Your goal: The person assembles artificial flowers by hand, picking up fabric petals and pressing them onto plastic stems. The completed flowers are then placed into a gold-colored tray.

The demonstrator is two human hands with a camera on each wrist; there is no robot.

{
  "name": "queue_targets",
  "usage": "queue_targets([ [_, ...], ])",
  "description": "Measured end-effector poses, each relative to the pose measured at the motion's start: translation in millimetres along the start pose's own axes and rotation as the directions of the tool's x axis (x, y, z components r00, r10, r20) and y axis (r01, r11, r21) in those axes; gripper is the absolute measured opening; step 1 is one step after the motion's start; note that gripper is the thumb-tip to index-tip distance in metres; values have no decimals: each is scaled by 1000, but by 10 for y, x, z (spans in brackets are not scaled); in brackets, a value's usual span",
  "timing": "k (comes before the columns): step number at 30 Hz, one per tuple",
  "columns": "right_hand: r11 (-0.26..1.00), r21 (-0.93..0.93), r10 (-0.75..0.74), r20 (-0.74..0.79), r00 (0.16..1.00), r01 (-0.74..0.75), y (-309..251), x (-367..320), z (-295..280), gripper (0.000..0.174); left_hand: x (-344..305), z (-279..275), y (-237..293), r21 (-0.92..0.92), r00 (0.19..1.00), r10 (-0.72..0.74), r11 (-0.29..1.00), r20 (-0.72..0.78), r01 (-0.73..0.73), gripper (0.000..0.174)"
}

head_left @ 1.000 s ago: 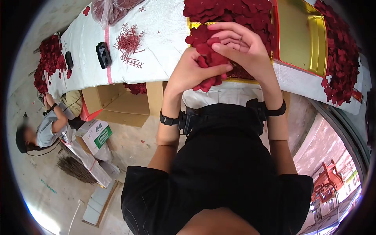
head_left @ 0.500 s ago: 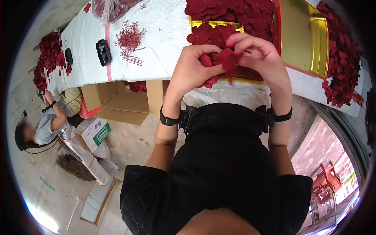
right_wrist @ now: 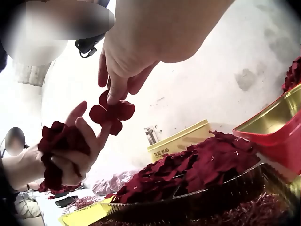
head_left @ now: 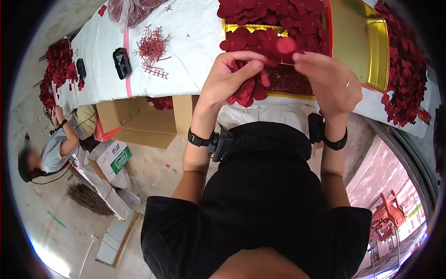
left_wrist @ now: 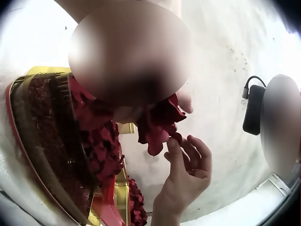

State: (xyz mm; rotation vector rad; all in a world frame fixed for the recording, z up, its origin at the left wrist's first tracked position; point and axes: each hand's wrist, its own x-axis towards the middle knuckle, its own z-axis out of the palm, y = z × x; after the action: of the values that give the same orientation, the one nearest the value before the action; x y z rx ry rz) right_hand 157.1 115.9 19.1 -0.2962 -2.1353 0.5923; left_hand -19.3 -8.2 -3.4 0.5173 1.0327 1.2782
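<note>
My left hand grips a bunch of dark red fabric petals near the front of the petal tray. Between my hands is a single four-lobed petal piece, seen face-on in the right wrist view. The thumb and fingers of my right hand pinch its edge, and a left fingertip touches its lower lobe. Just beyond both hands, a heap of red petals fills the back of a gold-rimmed tray. Thin dark red scraps lie in the tray's front section.
An upturned-looking gold lid with a red edge lies right of the tray; more petals are heaped past it. Left on the white cloth are a red scrap pile and a black device. Another person works at far left.
My right hand has moved right and turned, drawing apart from the left hand, with a single petal piece now stretched out between them. The left hand keeps its bunch in nearly the same spot.
</note>
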Motion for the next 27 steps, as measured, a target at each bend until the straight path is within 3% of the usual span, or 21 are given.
queue_targets([
  [1, 988, -96, -110, 99, 989, 119, -38, 22, -49, 15, 7, -5, -52, -33, 998, 66, 997, 21, -65, 22],
  [3, 988, -83, -124, 89, 988, 132, -60, 29, -51, 20, 48, -5, -150, -98, 978, 203, 975, 55, -197, 17],
  [6, 992, -51, -114, 61, 992, 117, -49, -40, -40, 17, 44, -13, -97, -182, 996, 90, 979, -3, -89, 13],
  [9, 997, -2, -75, 26, 997, 75, -12, -83, -12, 16, 40, 132, 1, 26, 989, 52, 998, -137, -48, 6],
  [15, 994, 111, 3, 8, 1000, -4, 36, -83, 28, 15, 84, 93, -47, -38, 979, 58, 997, -197, -67, 8],
  [17, 981, 191, 43, -3, 999, -41, 73, -125, 57, 14, 74, 118, -37, 25, 970, 95, 995, -222, -92, 9],
  [18, 950, 275, 156, -16, 988, -146, 90, -149, 67, 16, 70, 131, -25, 58, 965, 116, 993, -234, -105, 9],
  [20, 836, 437, 375, -11, 927, -333, 118, -185, 77, 20, 89, 181, -24, 90, 957, 199, 979, -213, -183, 9],
  [21, 657, 562, 545, 107, 832, -503, 75, -129, 76, 23, 94, 204, -29, 104, 951, 238, 970, -200, -221, 10],
  [23, 173, 675, 736, 395, 549, -718, -39, 35, 68, 28, 66, 167, -37, 134, 974, 165, 980, -156, -145, 10],
  [24, 160, 598, 684, 506, 525, -785, -14, 22, 62, 29, 59, 149, -33, 151, 982, 130, 982, -134, -109, 10],
  [27, 4, 635, 591, 622, 514, -773, -17, -11, 50, 27, 57, 172, -23, 304, 973, 187, 942, -132, -140, 11],
])
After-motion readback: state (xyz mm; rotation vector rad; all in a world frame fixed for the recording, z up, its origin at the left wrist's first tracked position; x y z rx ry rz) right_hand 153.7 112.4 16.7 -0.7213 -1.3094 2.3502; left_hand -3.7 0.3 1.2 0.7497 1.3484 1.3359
